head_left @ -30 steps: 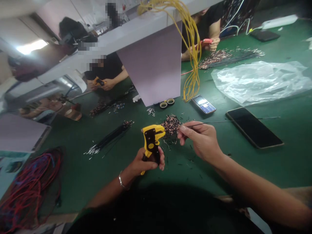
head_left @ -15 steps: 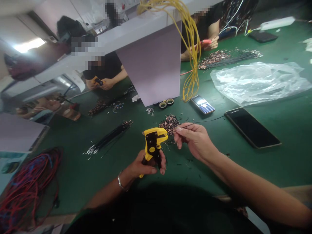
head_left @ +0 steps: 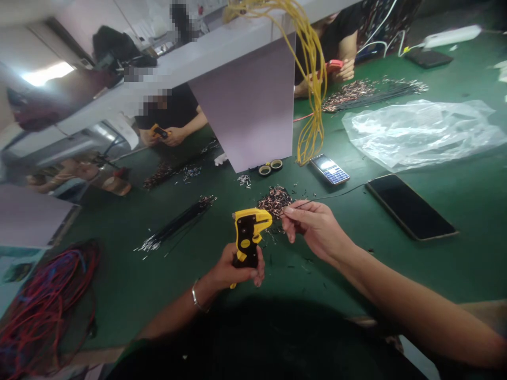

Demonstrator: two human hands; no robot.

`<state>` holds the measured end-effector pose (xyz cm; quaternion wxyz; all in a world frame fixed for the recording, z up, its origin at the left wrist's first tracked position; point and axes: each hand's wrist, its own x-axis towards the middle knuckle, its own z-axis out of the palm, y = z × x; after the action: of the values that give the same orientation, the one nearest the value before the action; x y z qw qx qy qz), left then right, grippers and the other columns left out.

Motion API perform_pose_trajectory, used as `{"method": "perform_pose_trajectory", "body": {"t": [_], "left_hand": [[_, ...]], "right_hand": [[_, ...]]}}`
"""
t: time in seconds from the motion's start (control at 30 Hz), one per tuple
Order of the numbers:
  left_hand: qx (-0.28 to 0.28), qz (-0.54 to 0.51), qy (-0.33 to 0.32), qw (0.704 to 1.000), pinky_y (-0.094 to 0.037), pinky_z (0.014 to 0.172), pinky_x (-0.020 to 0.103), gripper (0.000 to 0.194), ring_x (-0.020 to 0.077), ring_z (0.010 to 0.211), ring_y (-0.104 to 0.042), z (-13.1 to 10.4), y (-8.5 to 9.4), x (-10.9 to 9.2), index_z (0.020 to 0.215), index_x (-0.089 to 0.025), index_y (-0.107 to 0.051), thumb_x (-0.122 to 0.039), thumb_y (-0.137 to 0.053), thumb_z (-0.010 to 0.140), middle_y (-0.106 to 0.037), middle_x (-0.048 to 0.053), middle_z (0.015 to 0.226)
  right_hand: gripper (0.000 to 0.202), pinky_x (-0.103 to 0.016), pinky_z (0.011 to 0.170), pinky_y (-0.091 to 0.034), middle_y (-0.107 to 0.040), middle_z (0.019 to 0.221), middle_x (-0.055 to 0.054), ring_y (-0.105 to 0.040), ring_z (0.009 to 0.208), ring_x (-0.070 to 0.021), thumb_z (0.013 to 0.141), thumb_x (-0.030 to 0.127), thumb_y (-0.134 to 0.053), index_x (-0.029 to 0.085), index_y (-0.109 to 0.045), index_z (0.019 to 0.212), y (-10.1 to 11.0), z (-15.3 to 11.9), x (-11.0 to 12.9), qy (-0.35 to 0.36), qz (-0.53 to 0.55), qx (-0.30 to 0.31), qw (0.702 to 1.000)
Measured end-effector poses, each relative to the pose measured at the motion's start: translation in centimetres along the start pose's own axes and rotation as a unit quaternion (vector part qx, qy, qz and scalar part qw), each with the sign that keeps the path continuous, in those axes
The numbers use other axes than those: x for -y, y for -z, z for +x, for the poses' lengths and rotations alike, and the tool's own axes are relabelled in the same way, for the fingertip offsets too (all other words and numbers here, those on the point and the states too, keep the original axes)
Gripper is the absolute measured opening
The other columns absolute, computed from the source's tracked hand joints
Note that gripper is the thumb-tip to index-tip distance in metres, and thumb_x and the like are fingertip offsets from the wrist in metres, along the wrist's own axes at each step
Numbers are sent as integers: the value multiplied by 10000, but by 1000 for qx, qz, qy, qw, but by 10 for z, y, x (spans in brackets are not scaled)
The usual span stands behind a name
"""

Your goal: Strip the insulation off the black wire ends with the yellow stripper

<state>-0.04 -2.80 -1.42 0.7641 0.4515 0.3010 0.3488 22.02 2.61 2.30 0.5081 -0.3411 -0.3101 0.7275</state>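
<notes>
My left hand is wrapped round the handles of a yellow and black wire stripper, its jaws pointing right. Just right of those jaws, my right hand pinches a thin black wire, whose far part trails toward the large phone. Behind both hands lies a heap of small copper-and-black pieces. A bundle of black wires with bare silvery ends rests on the green table to the left.
A dark phone, a keypad phone, tape rolls and a clear plastic bag lie around. Yellow wires hang from the shelf. Red and blue cables are at left. Two people work across the table.
The stripper's handles have come together as the fingers of my left hand closed. My right hand and the wire have hardly moved.
</notes>
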Motion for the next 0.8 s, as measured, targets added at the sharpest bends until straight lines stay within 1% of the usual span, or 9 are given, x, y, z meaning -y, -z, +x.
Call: {"method": "perform_pose_trajectory", "body": {"t": [0.13, 0.27, 0.4, 0.47, 0.57, 0.67, 0.8], "left_hand": [[-7, 10, -4, 1000, -548, 541, 309, 282, 127, 532, -600, -2, -1, 0, 897, -101, -604, -212, -813, 743, -642, 31, 691], [-17, 13, -4, 1000, -536, 511, 282, 251, 109, 494, -574, -2, -3, 0, 862, -100, -601, -202, -799, 748, -606, 9, 633], [-47, 13, -9, 999, -443, 399, 194, 232, 57, 368, -461, -3, -3, 0, 828, -117, -580, -201, -785, 760, -528, -50, 499], [-53, 11, -15, 998, -410, 373, 174, 227, 45, 334, -422, -3, -2, 0, 818, -122, -577, -202, -783, 763, -501, -67, 460], [-46, 9, -15, 999, -431, 388, 189, 214, 57, 352, -451, -2, -1, -2, 838, -126, -584, -206, -773, 775, -525, -54, 485], [-49, 18, -39, 998, -442, 395, 197, 194, 66, 369, -473, -1, -1, -4, 857, -125, -594, -197, -759, 784, -543, -43, 515], [-44, 24, -54, 997, -477, 422, 226, 201, 89, 409, -523, 1, -1, -4, 884, -111, -611, -191, -759, 775, -589, -16, 564]], "right_hand": [[204, -227, 374, -455, -663, 525, 1, -553, 376, -106, 672, 309, -814, 161, -686, 617, 1, 1, 0, -7, 5, 5, 1000], [188, -224, 378, -456, -666, 529, 3, -560, 379, -106, 684, 295, -803, 162, -686, 622, 3, 1, 0, -15, 10, 8, 1000], [175, -225, 374, -459, -664, 526, 7, -546, 380, -102, 674, 297, -802, 165, -696, 626, 4, 3, -2, -27, 15, 16, 999], [176, -223, 371, -459, -660, 523, 9, -542, 380, -101, 668, 298, -808, 165, -700, 628, 4, 4, -2, -33, 15, 11, 999], [193, -219, 370, -455, -651, 519, 10, -529, 383, -96, 669, 305, -812, 165, -695, 609, 4, 5, -2, -32, 11, 4, 999], [207, -216, 372, -451, -653, 527, 7, -512, 383, -88, 676, 318, -810, 159, -698, 606, 4, 6, -1, -33, 10, 22, 999], [208, -215, 369, -437, -656, 523, 4, -517, 376, -90, 682, 325, -813, 153, -710, 628, 5, 5, -2, -26, 6, 10, 1000]]}}
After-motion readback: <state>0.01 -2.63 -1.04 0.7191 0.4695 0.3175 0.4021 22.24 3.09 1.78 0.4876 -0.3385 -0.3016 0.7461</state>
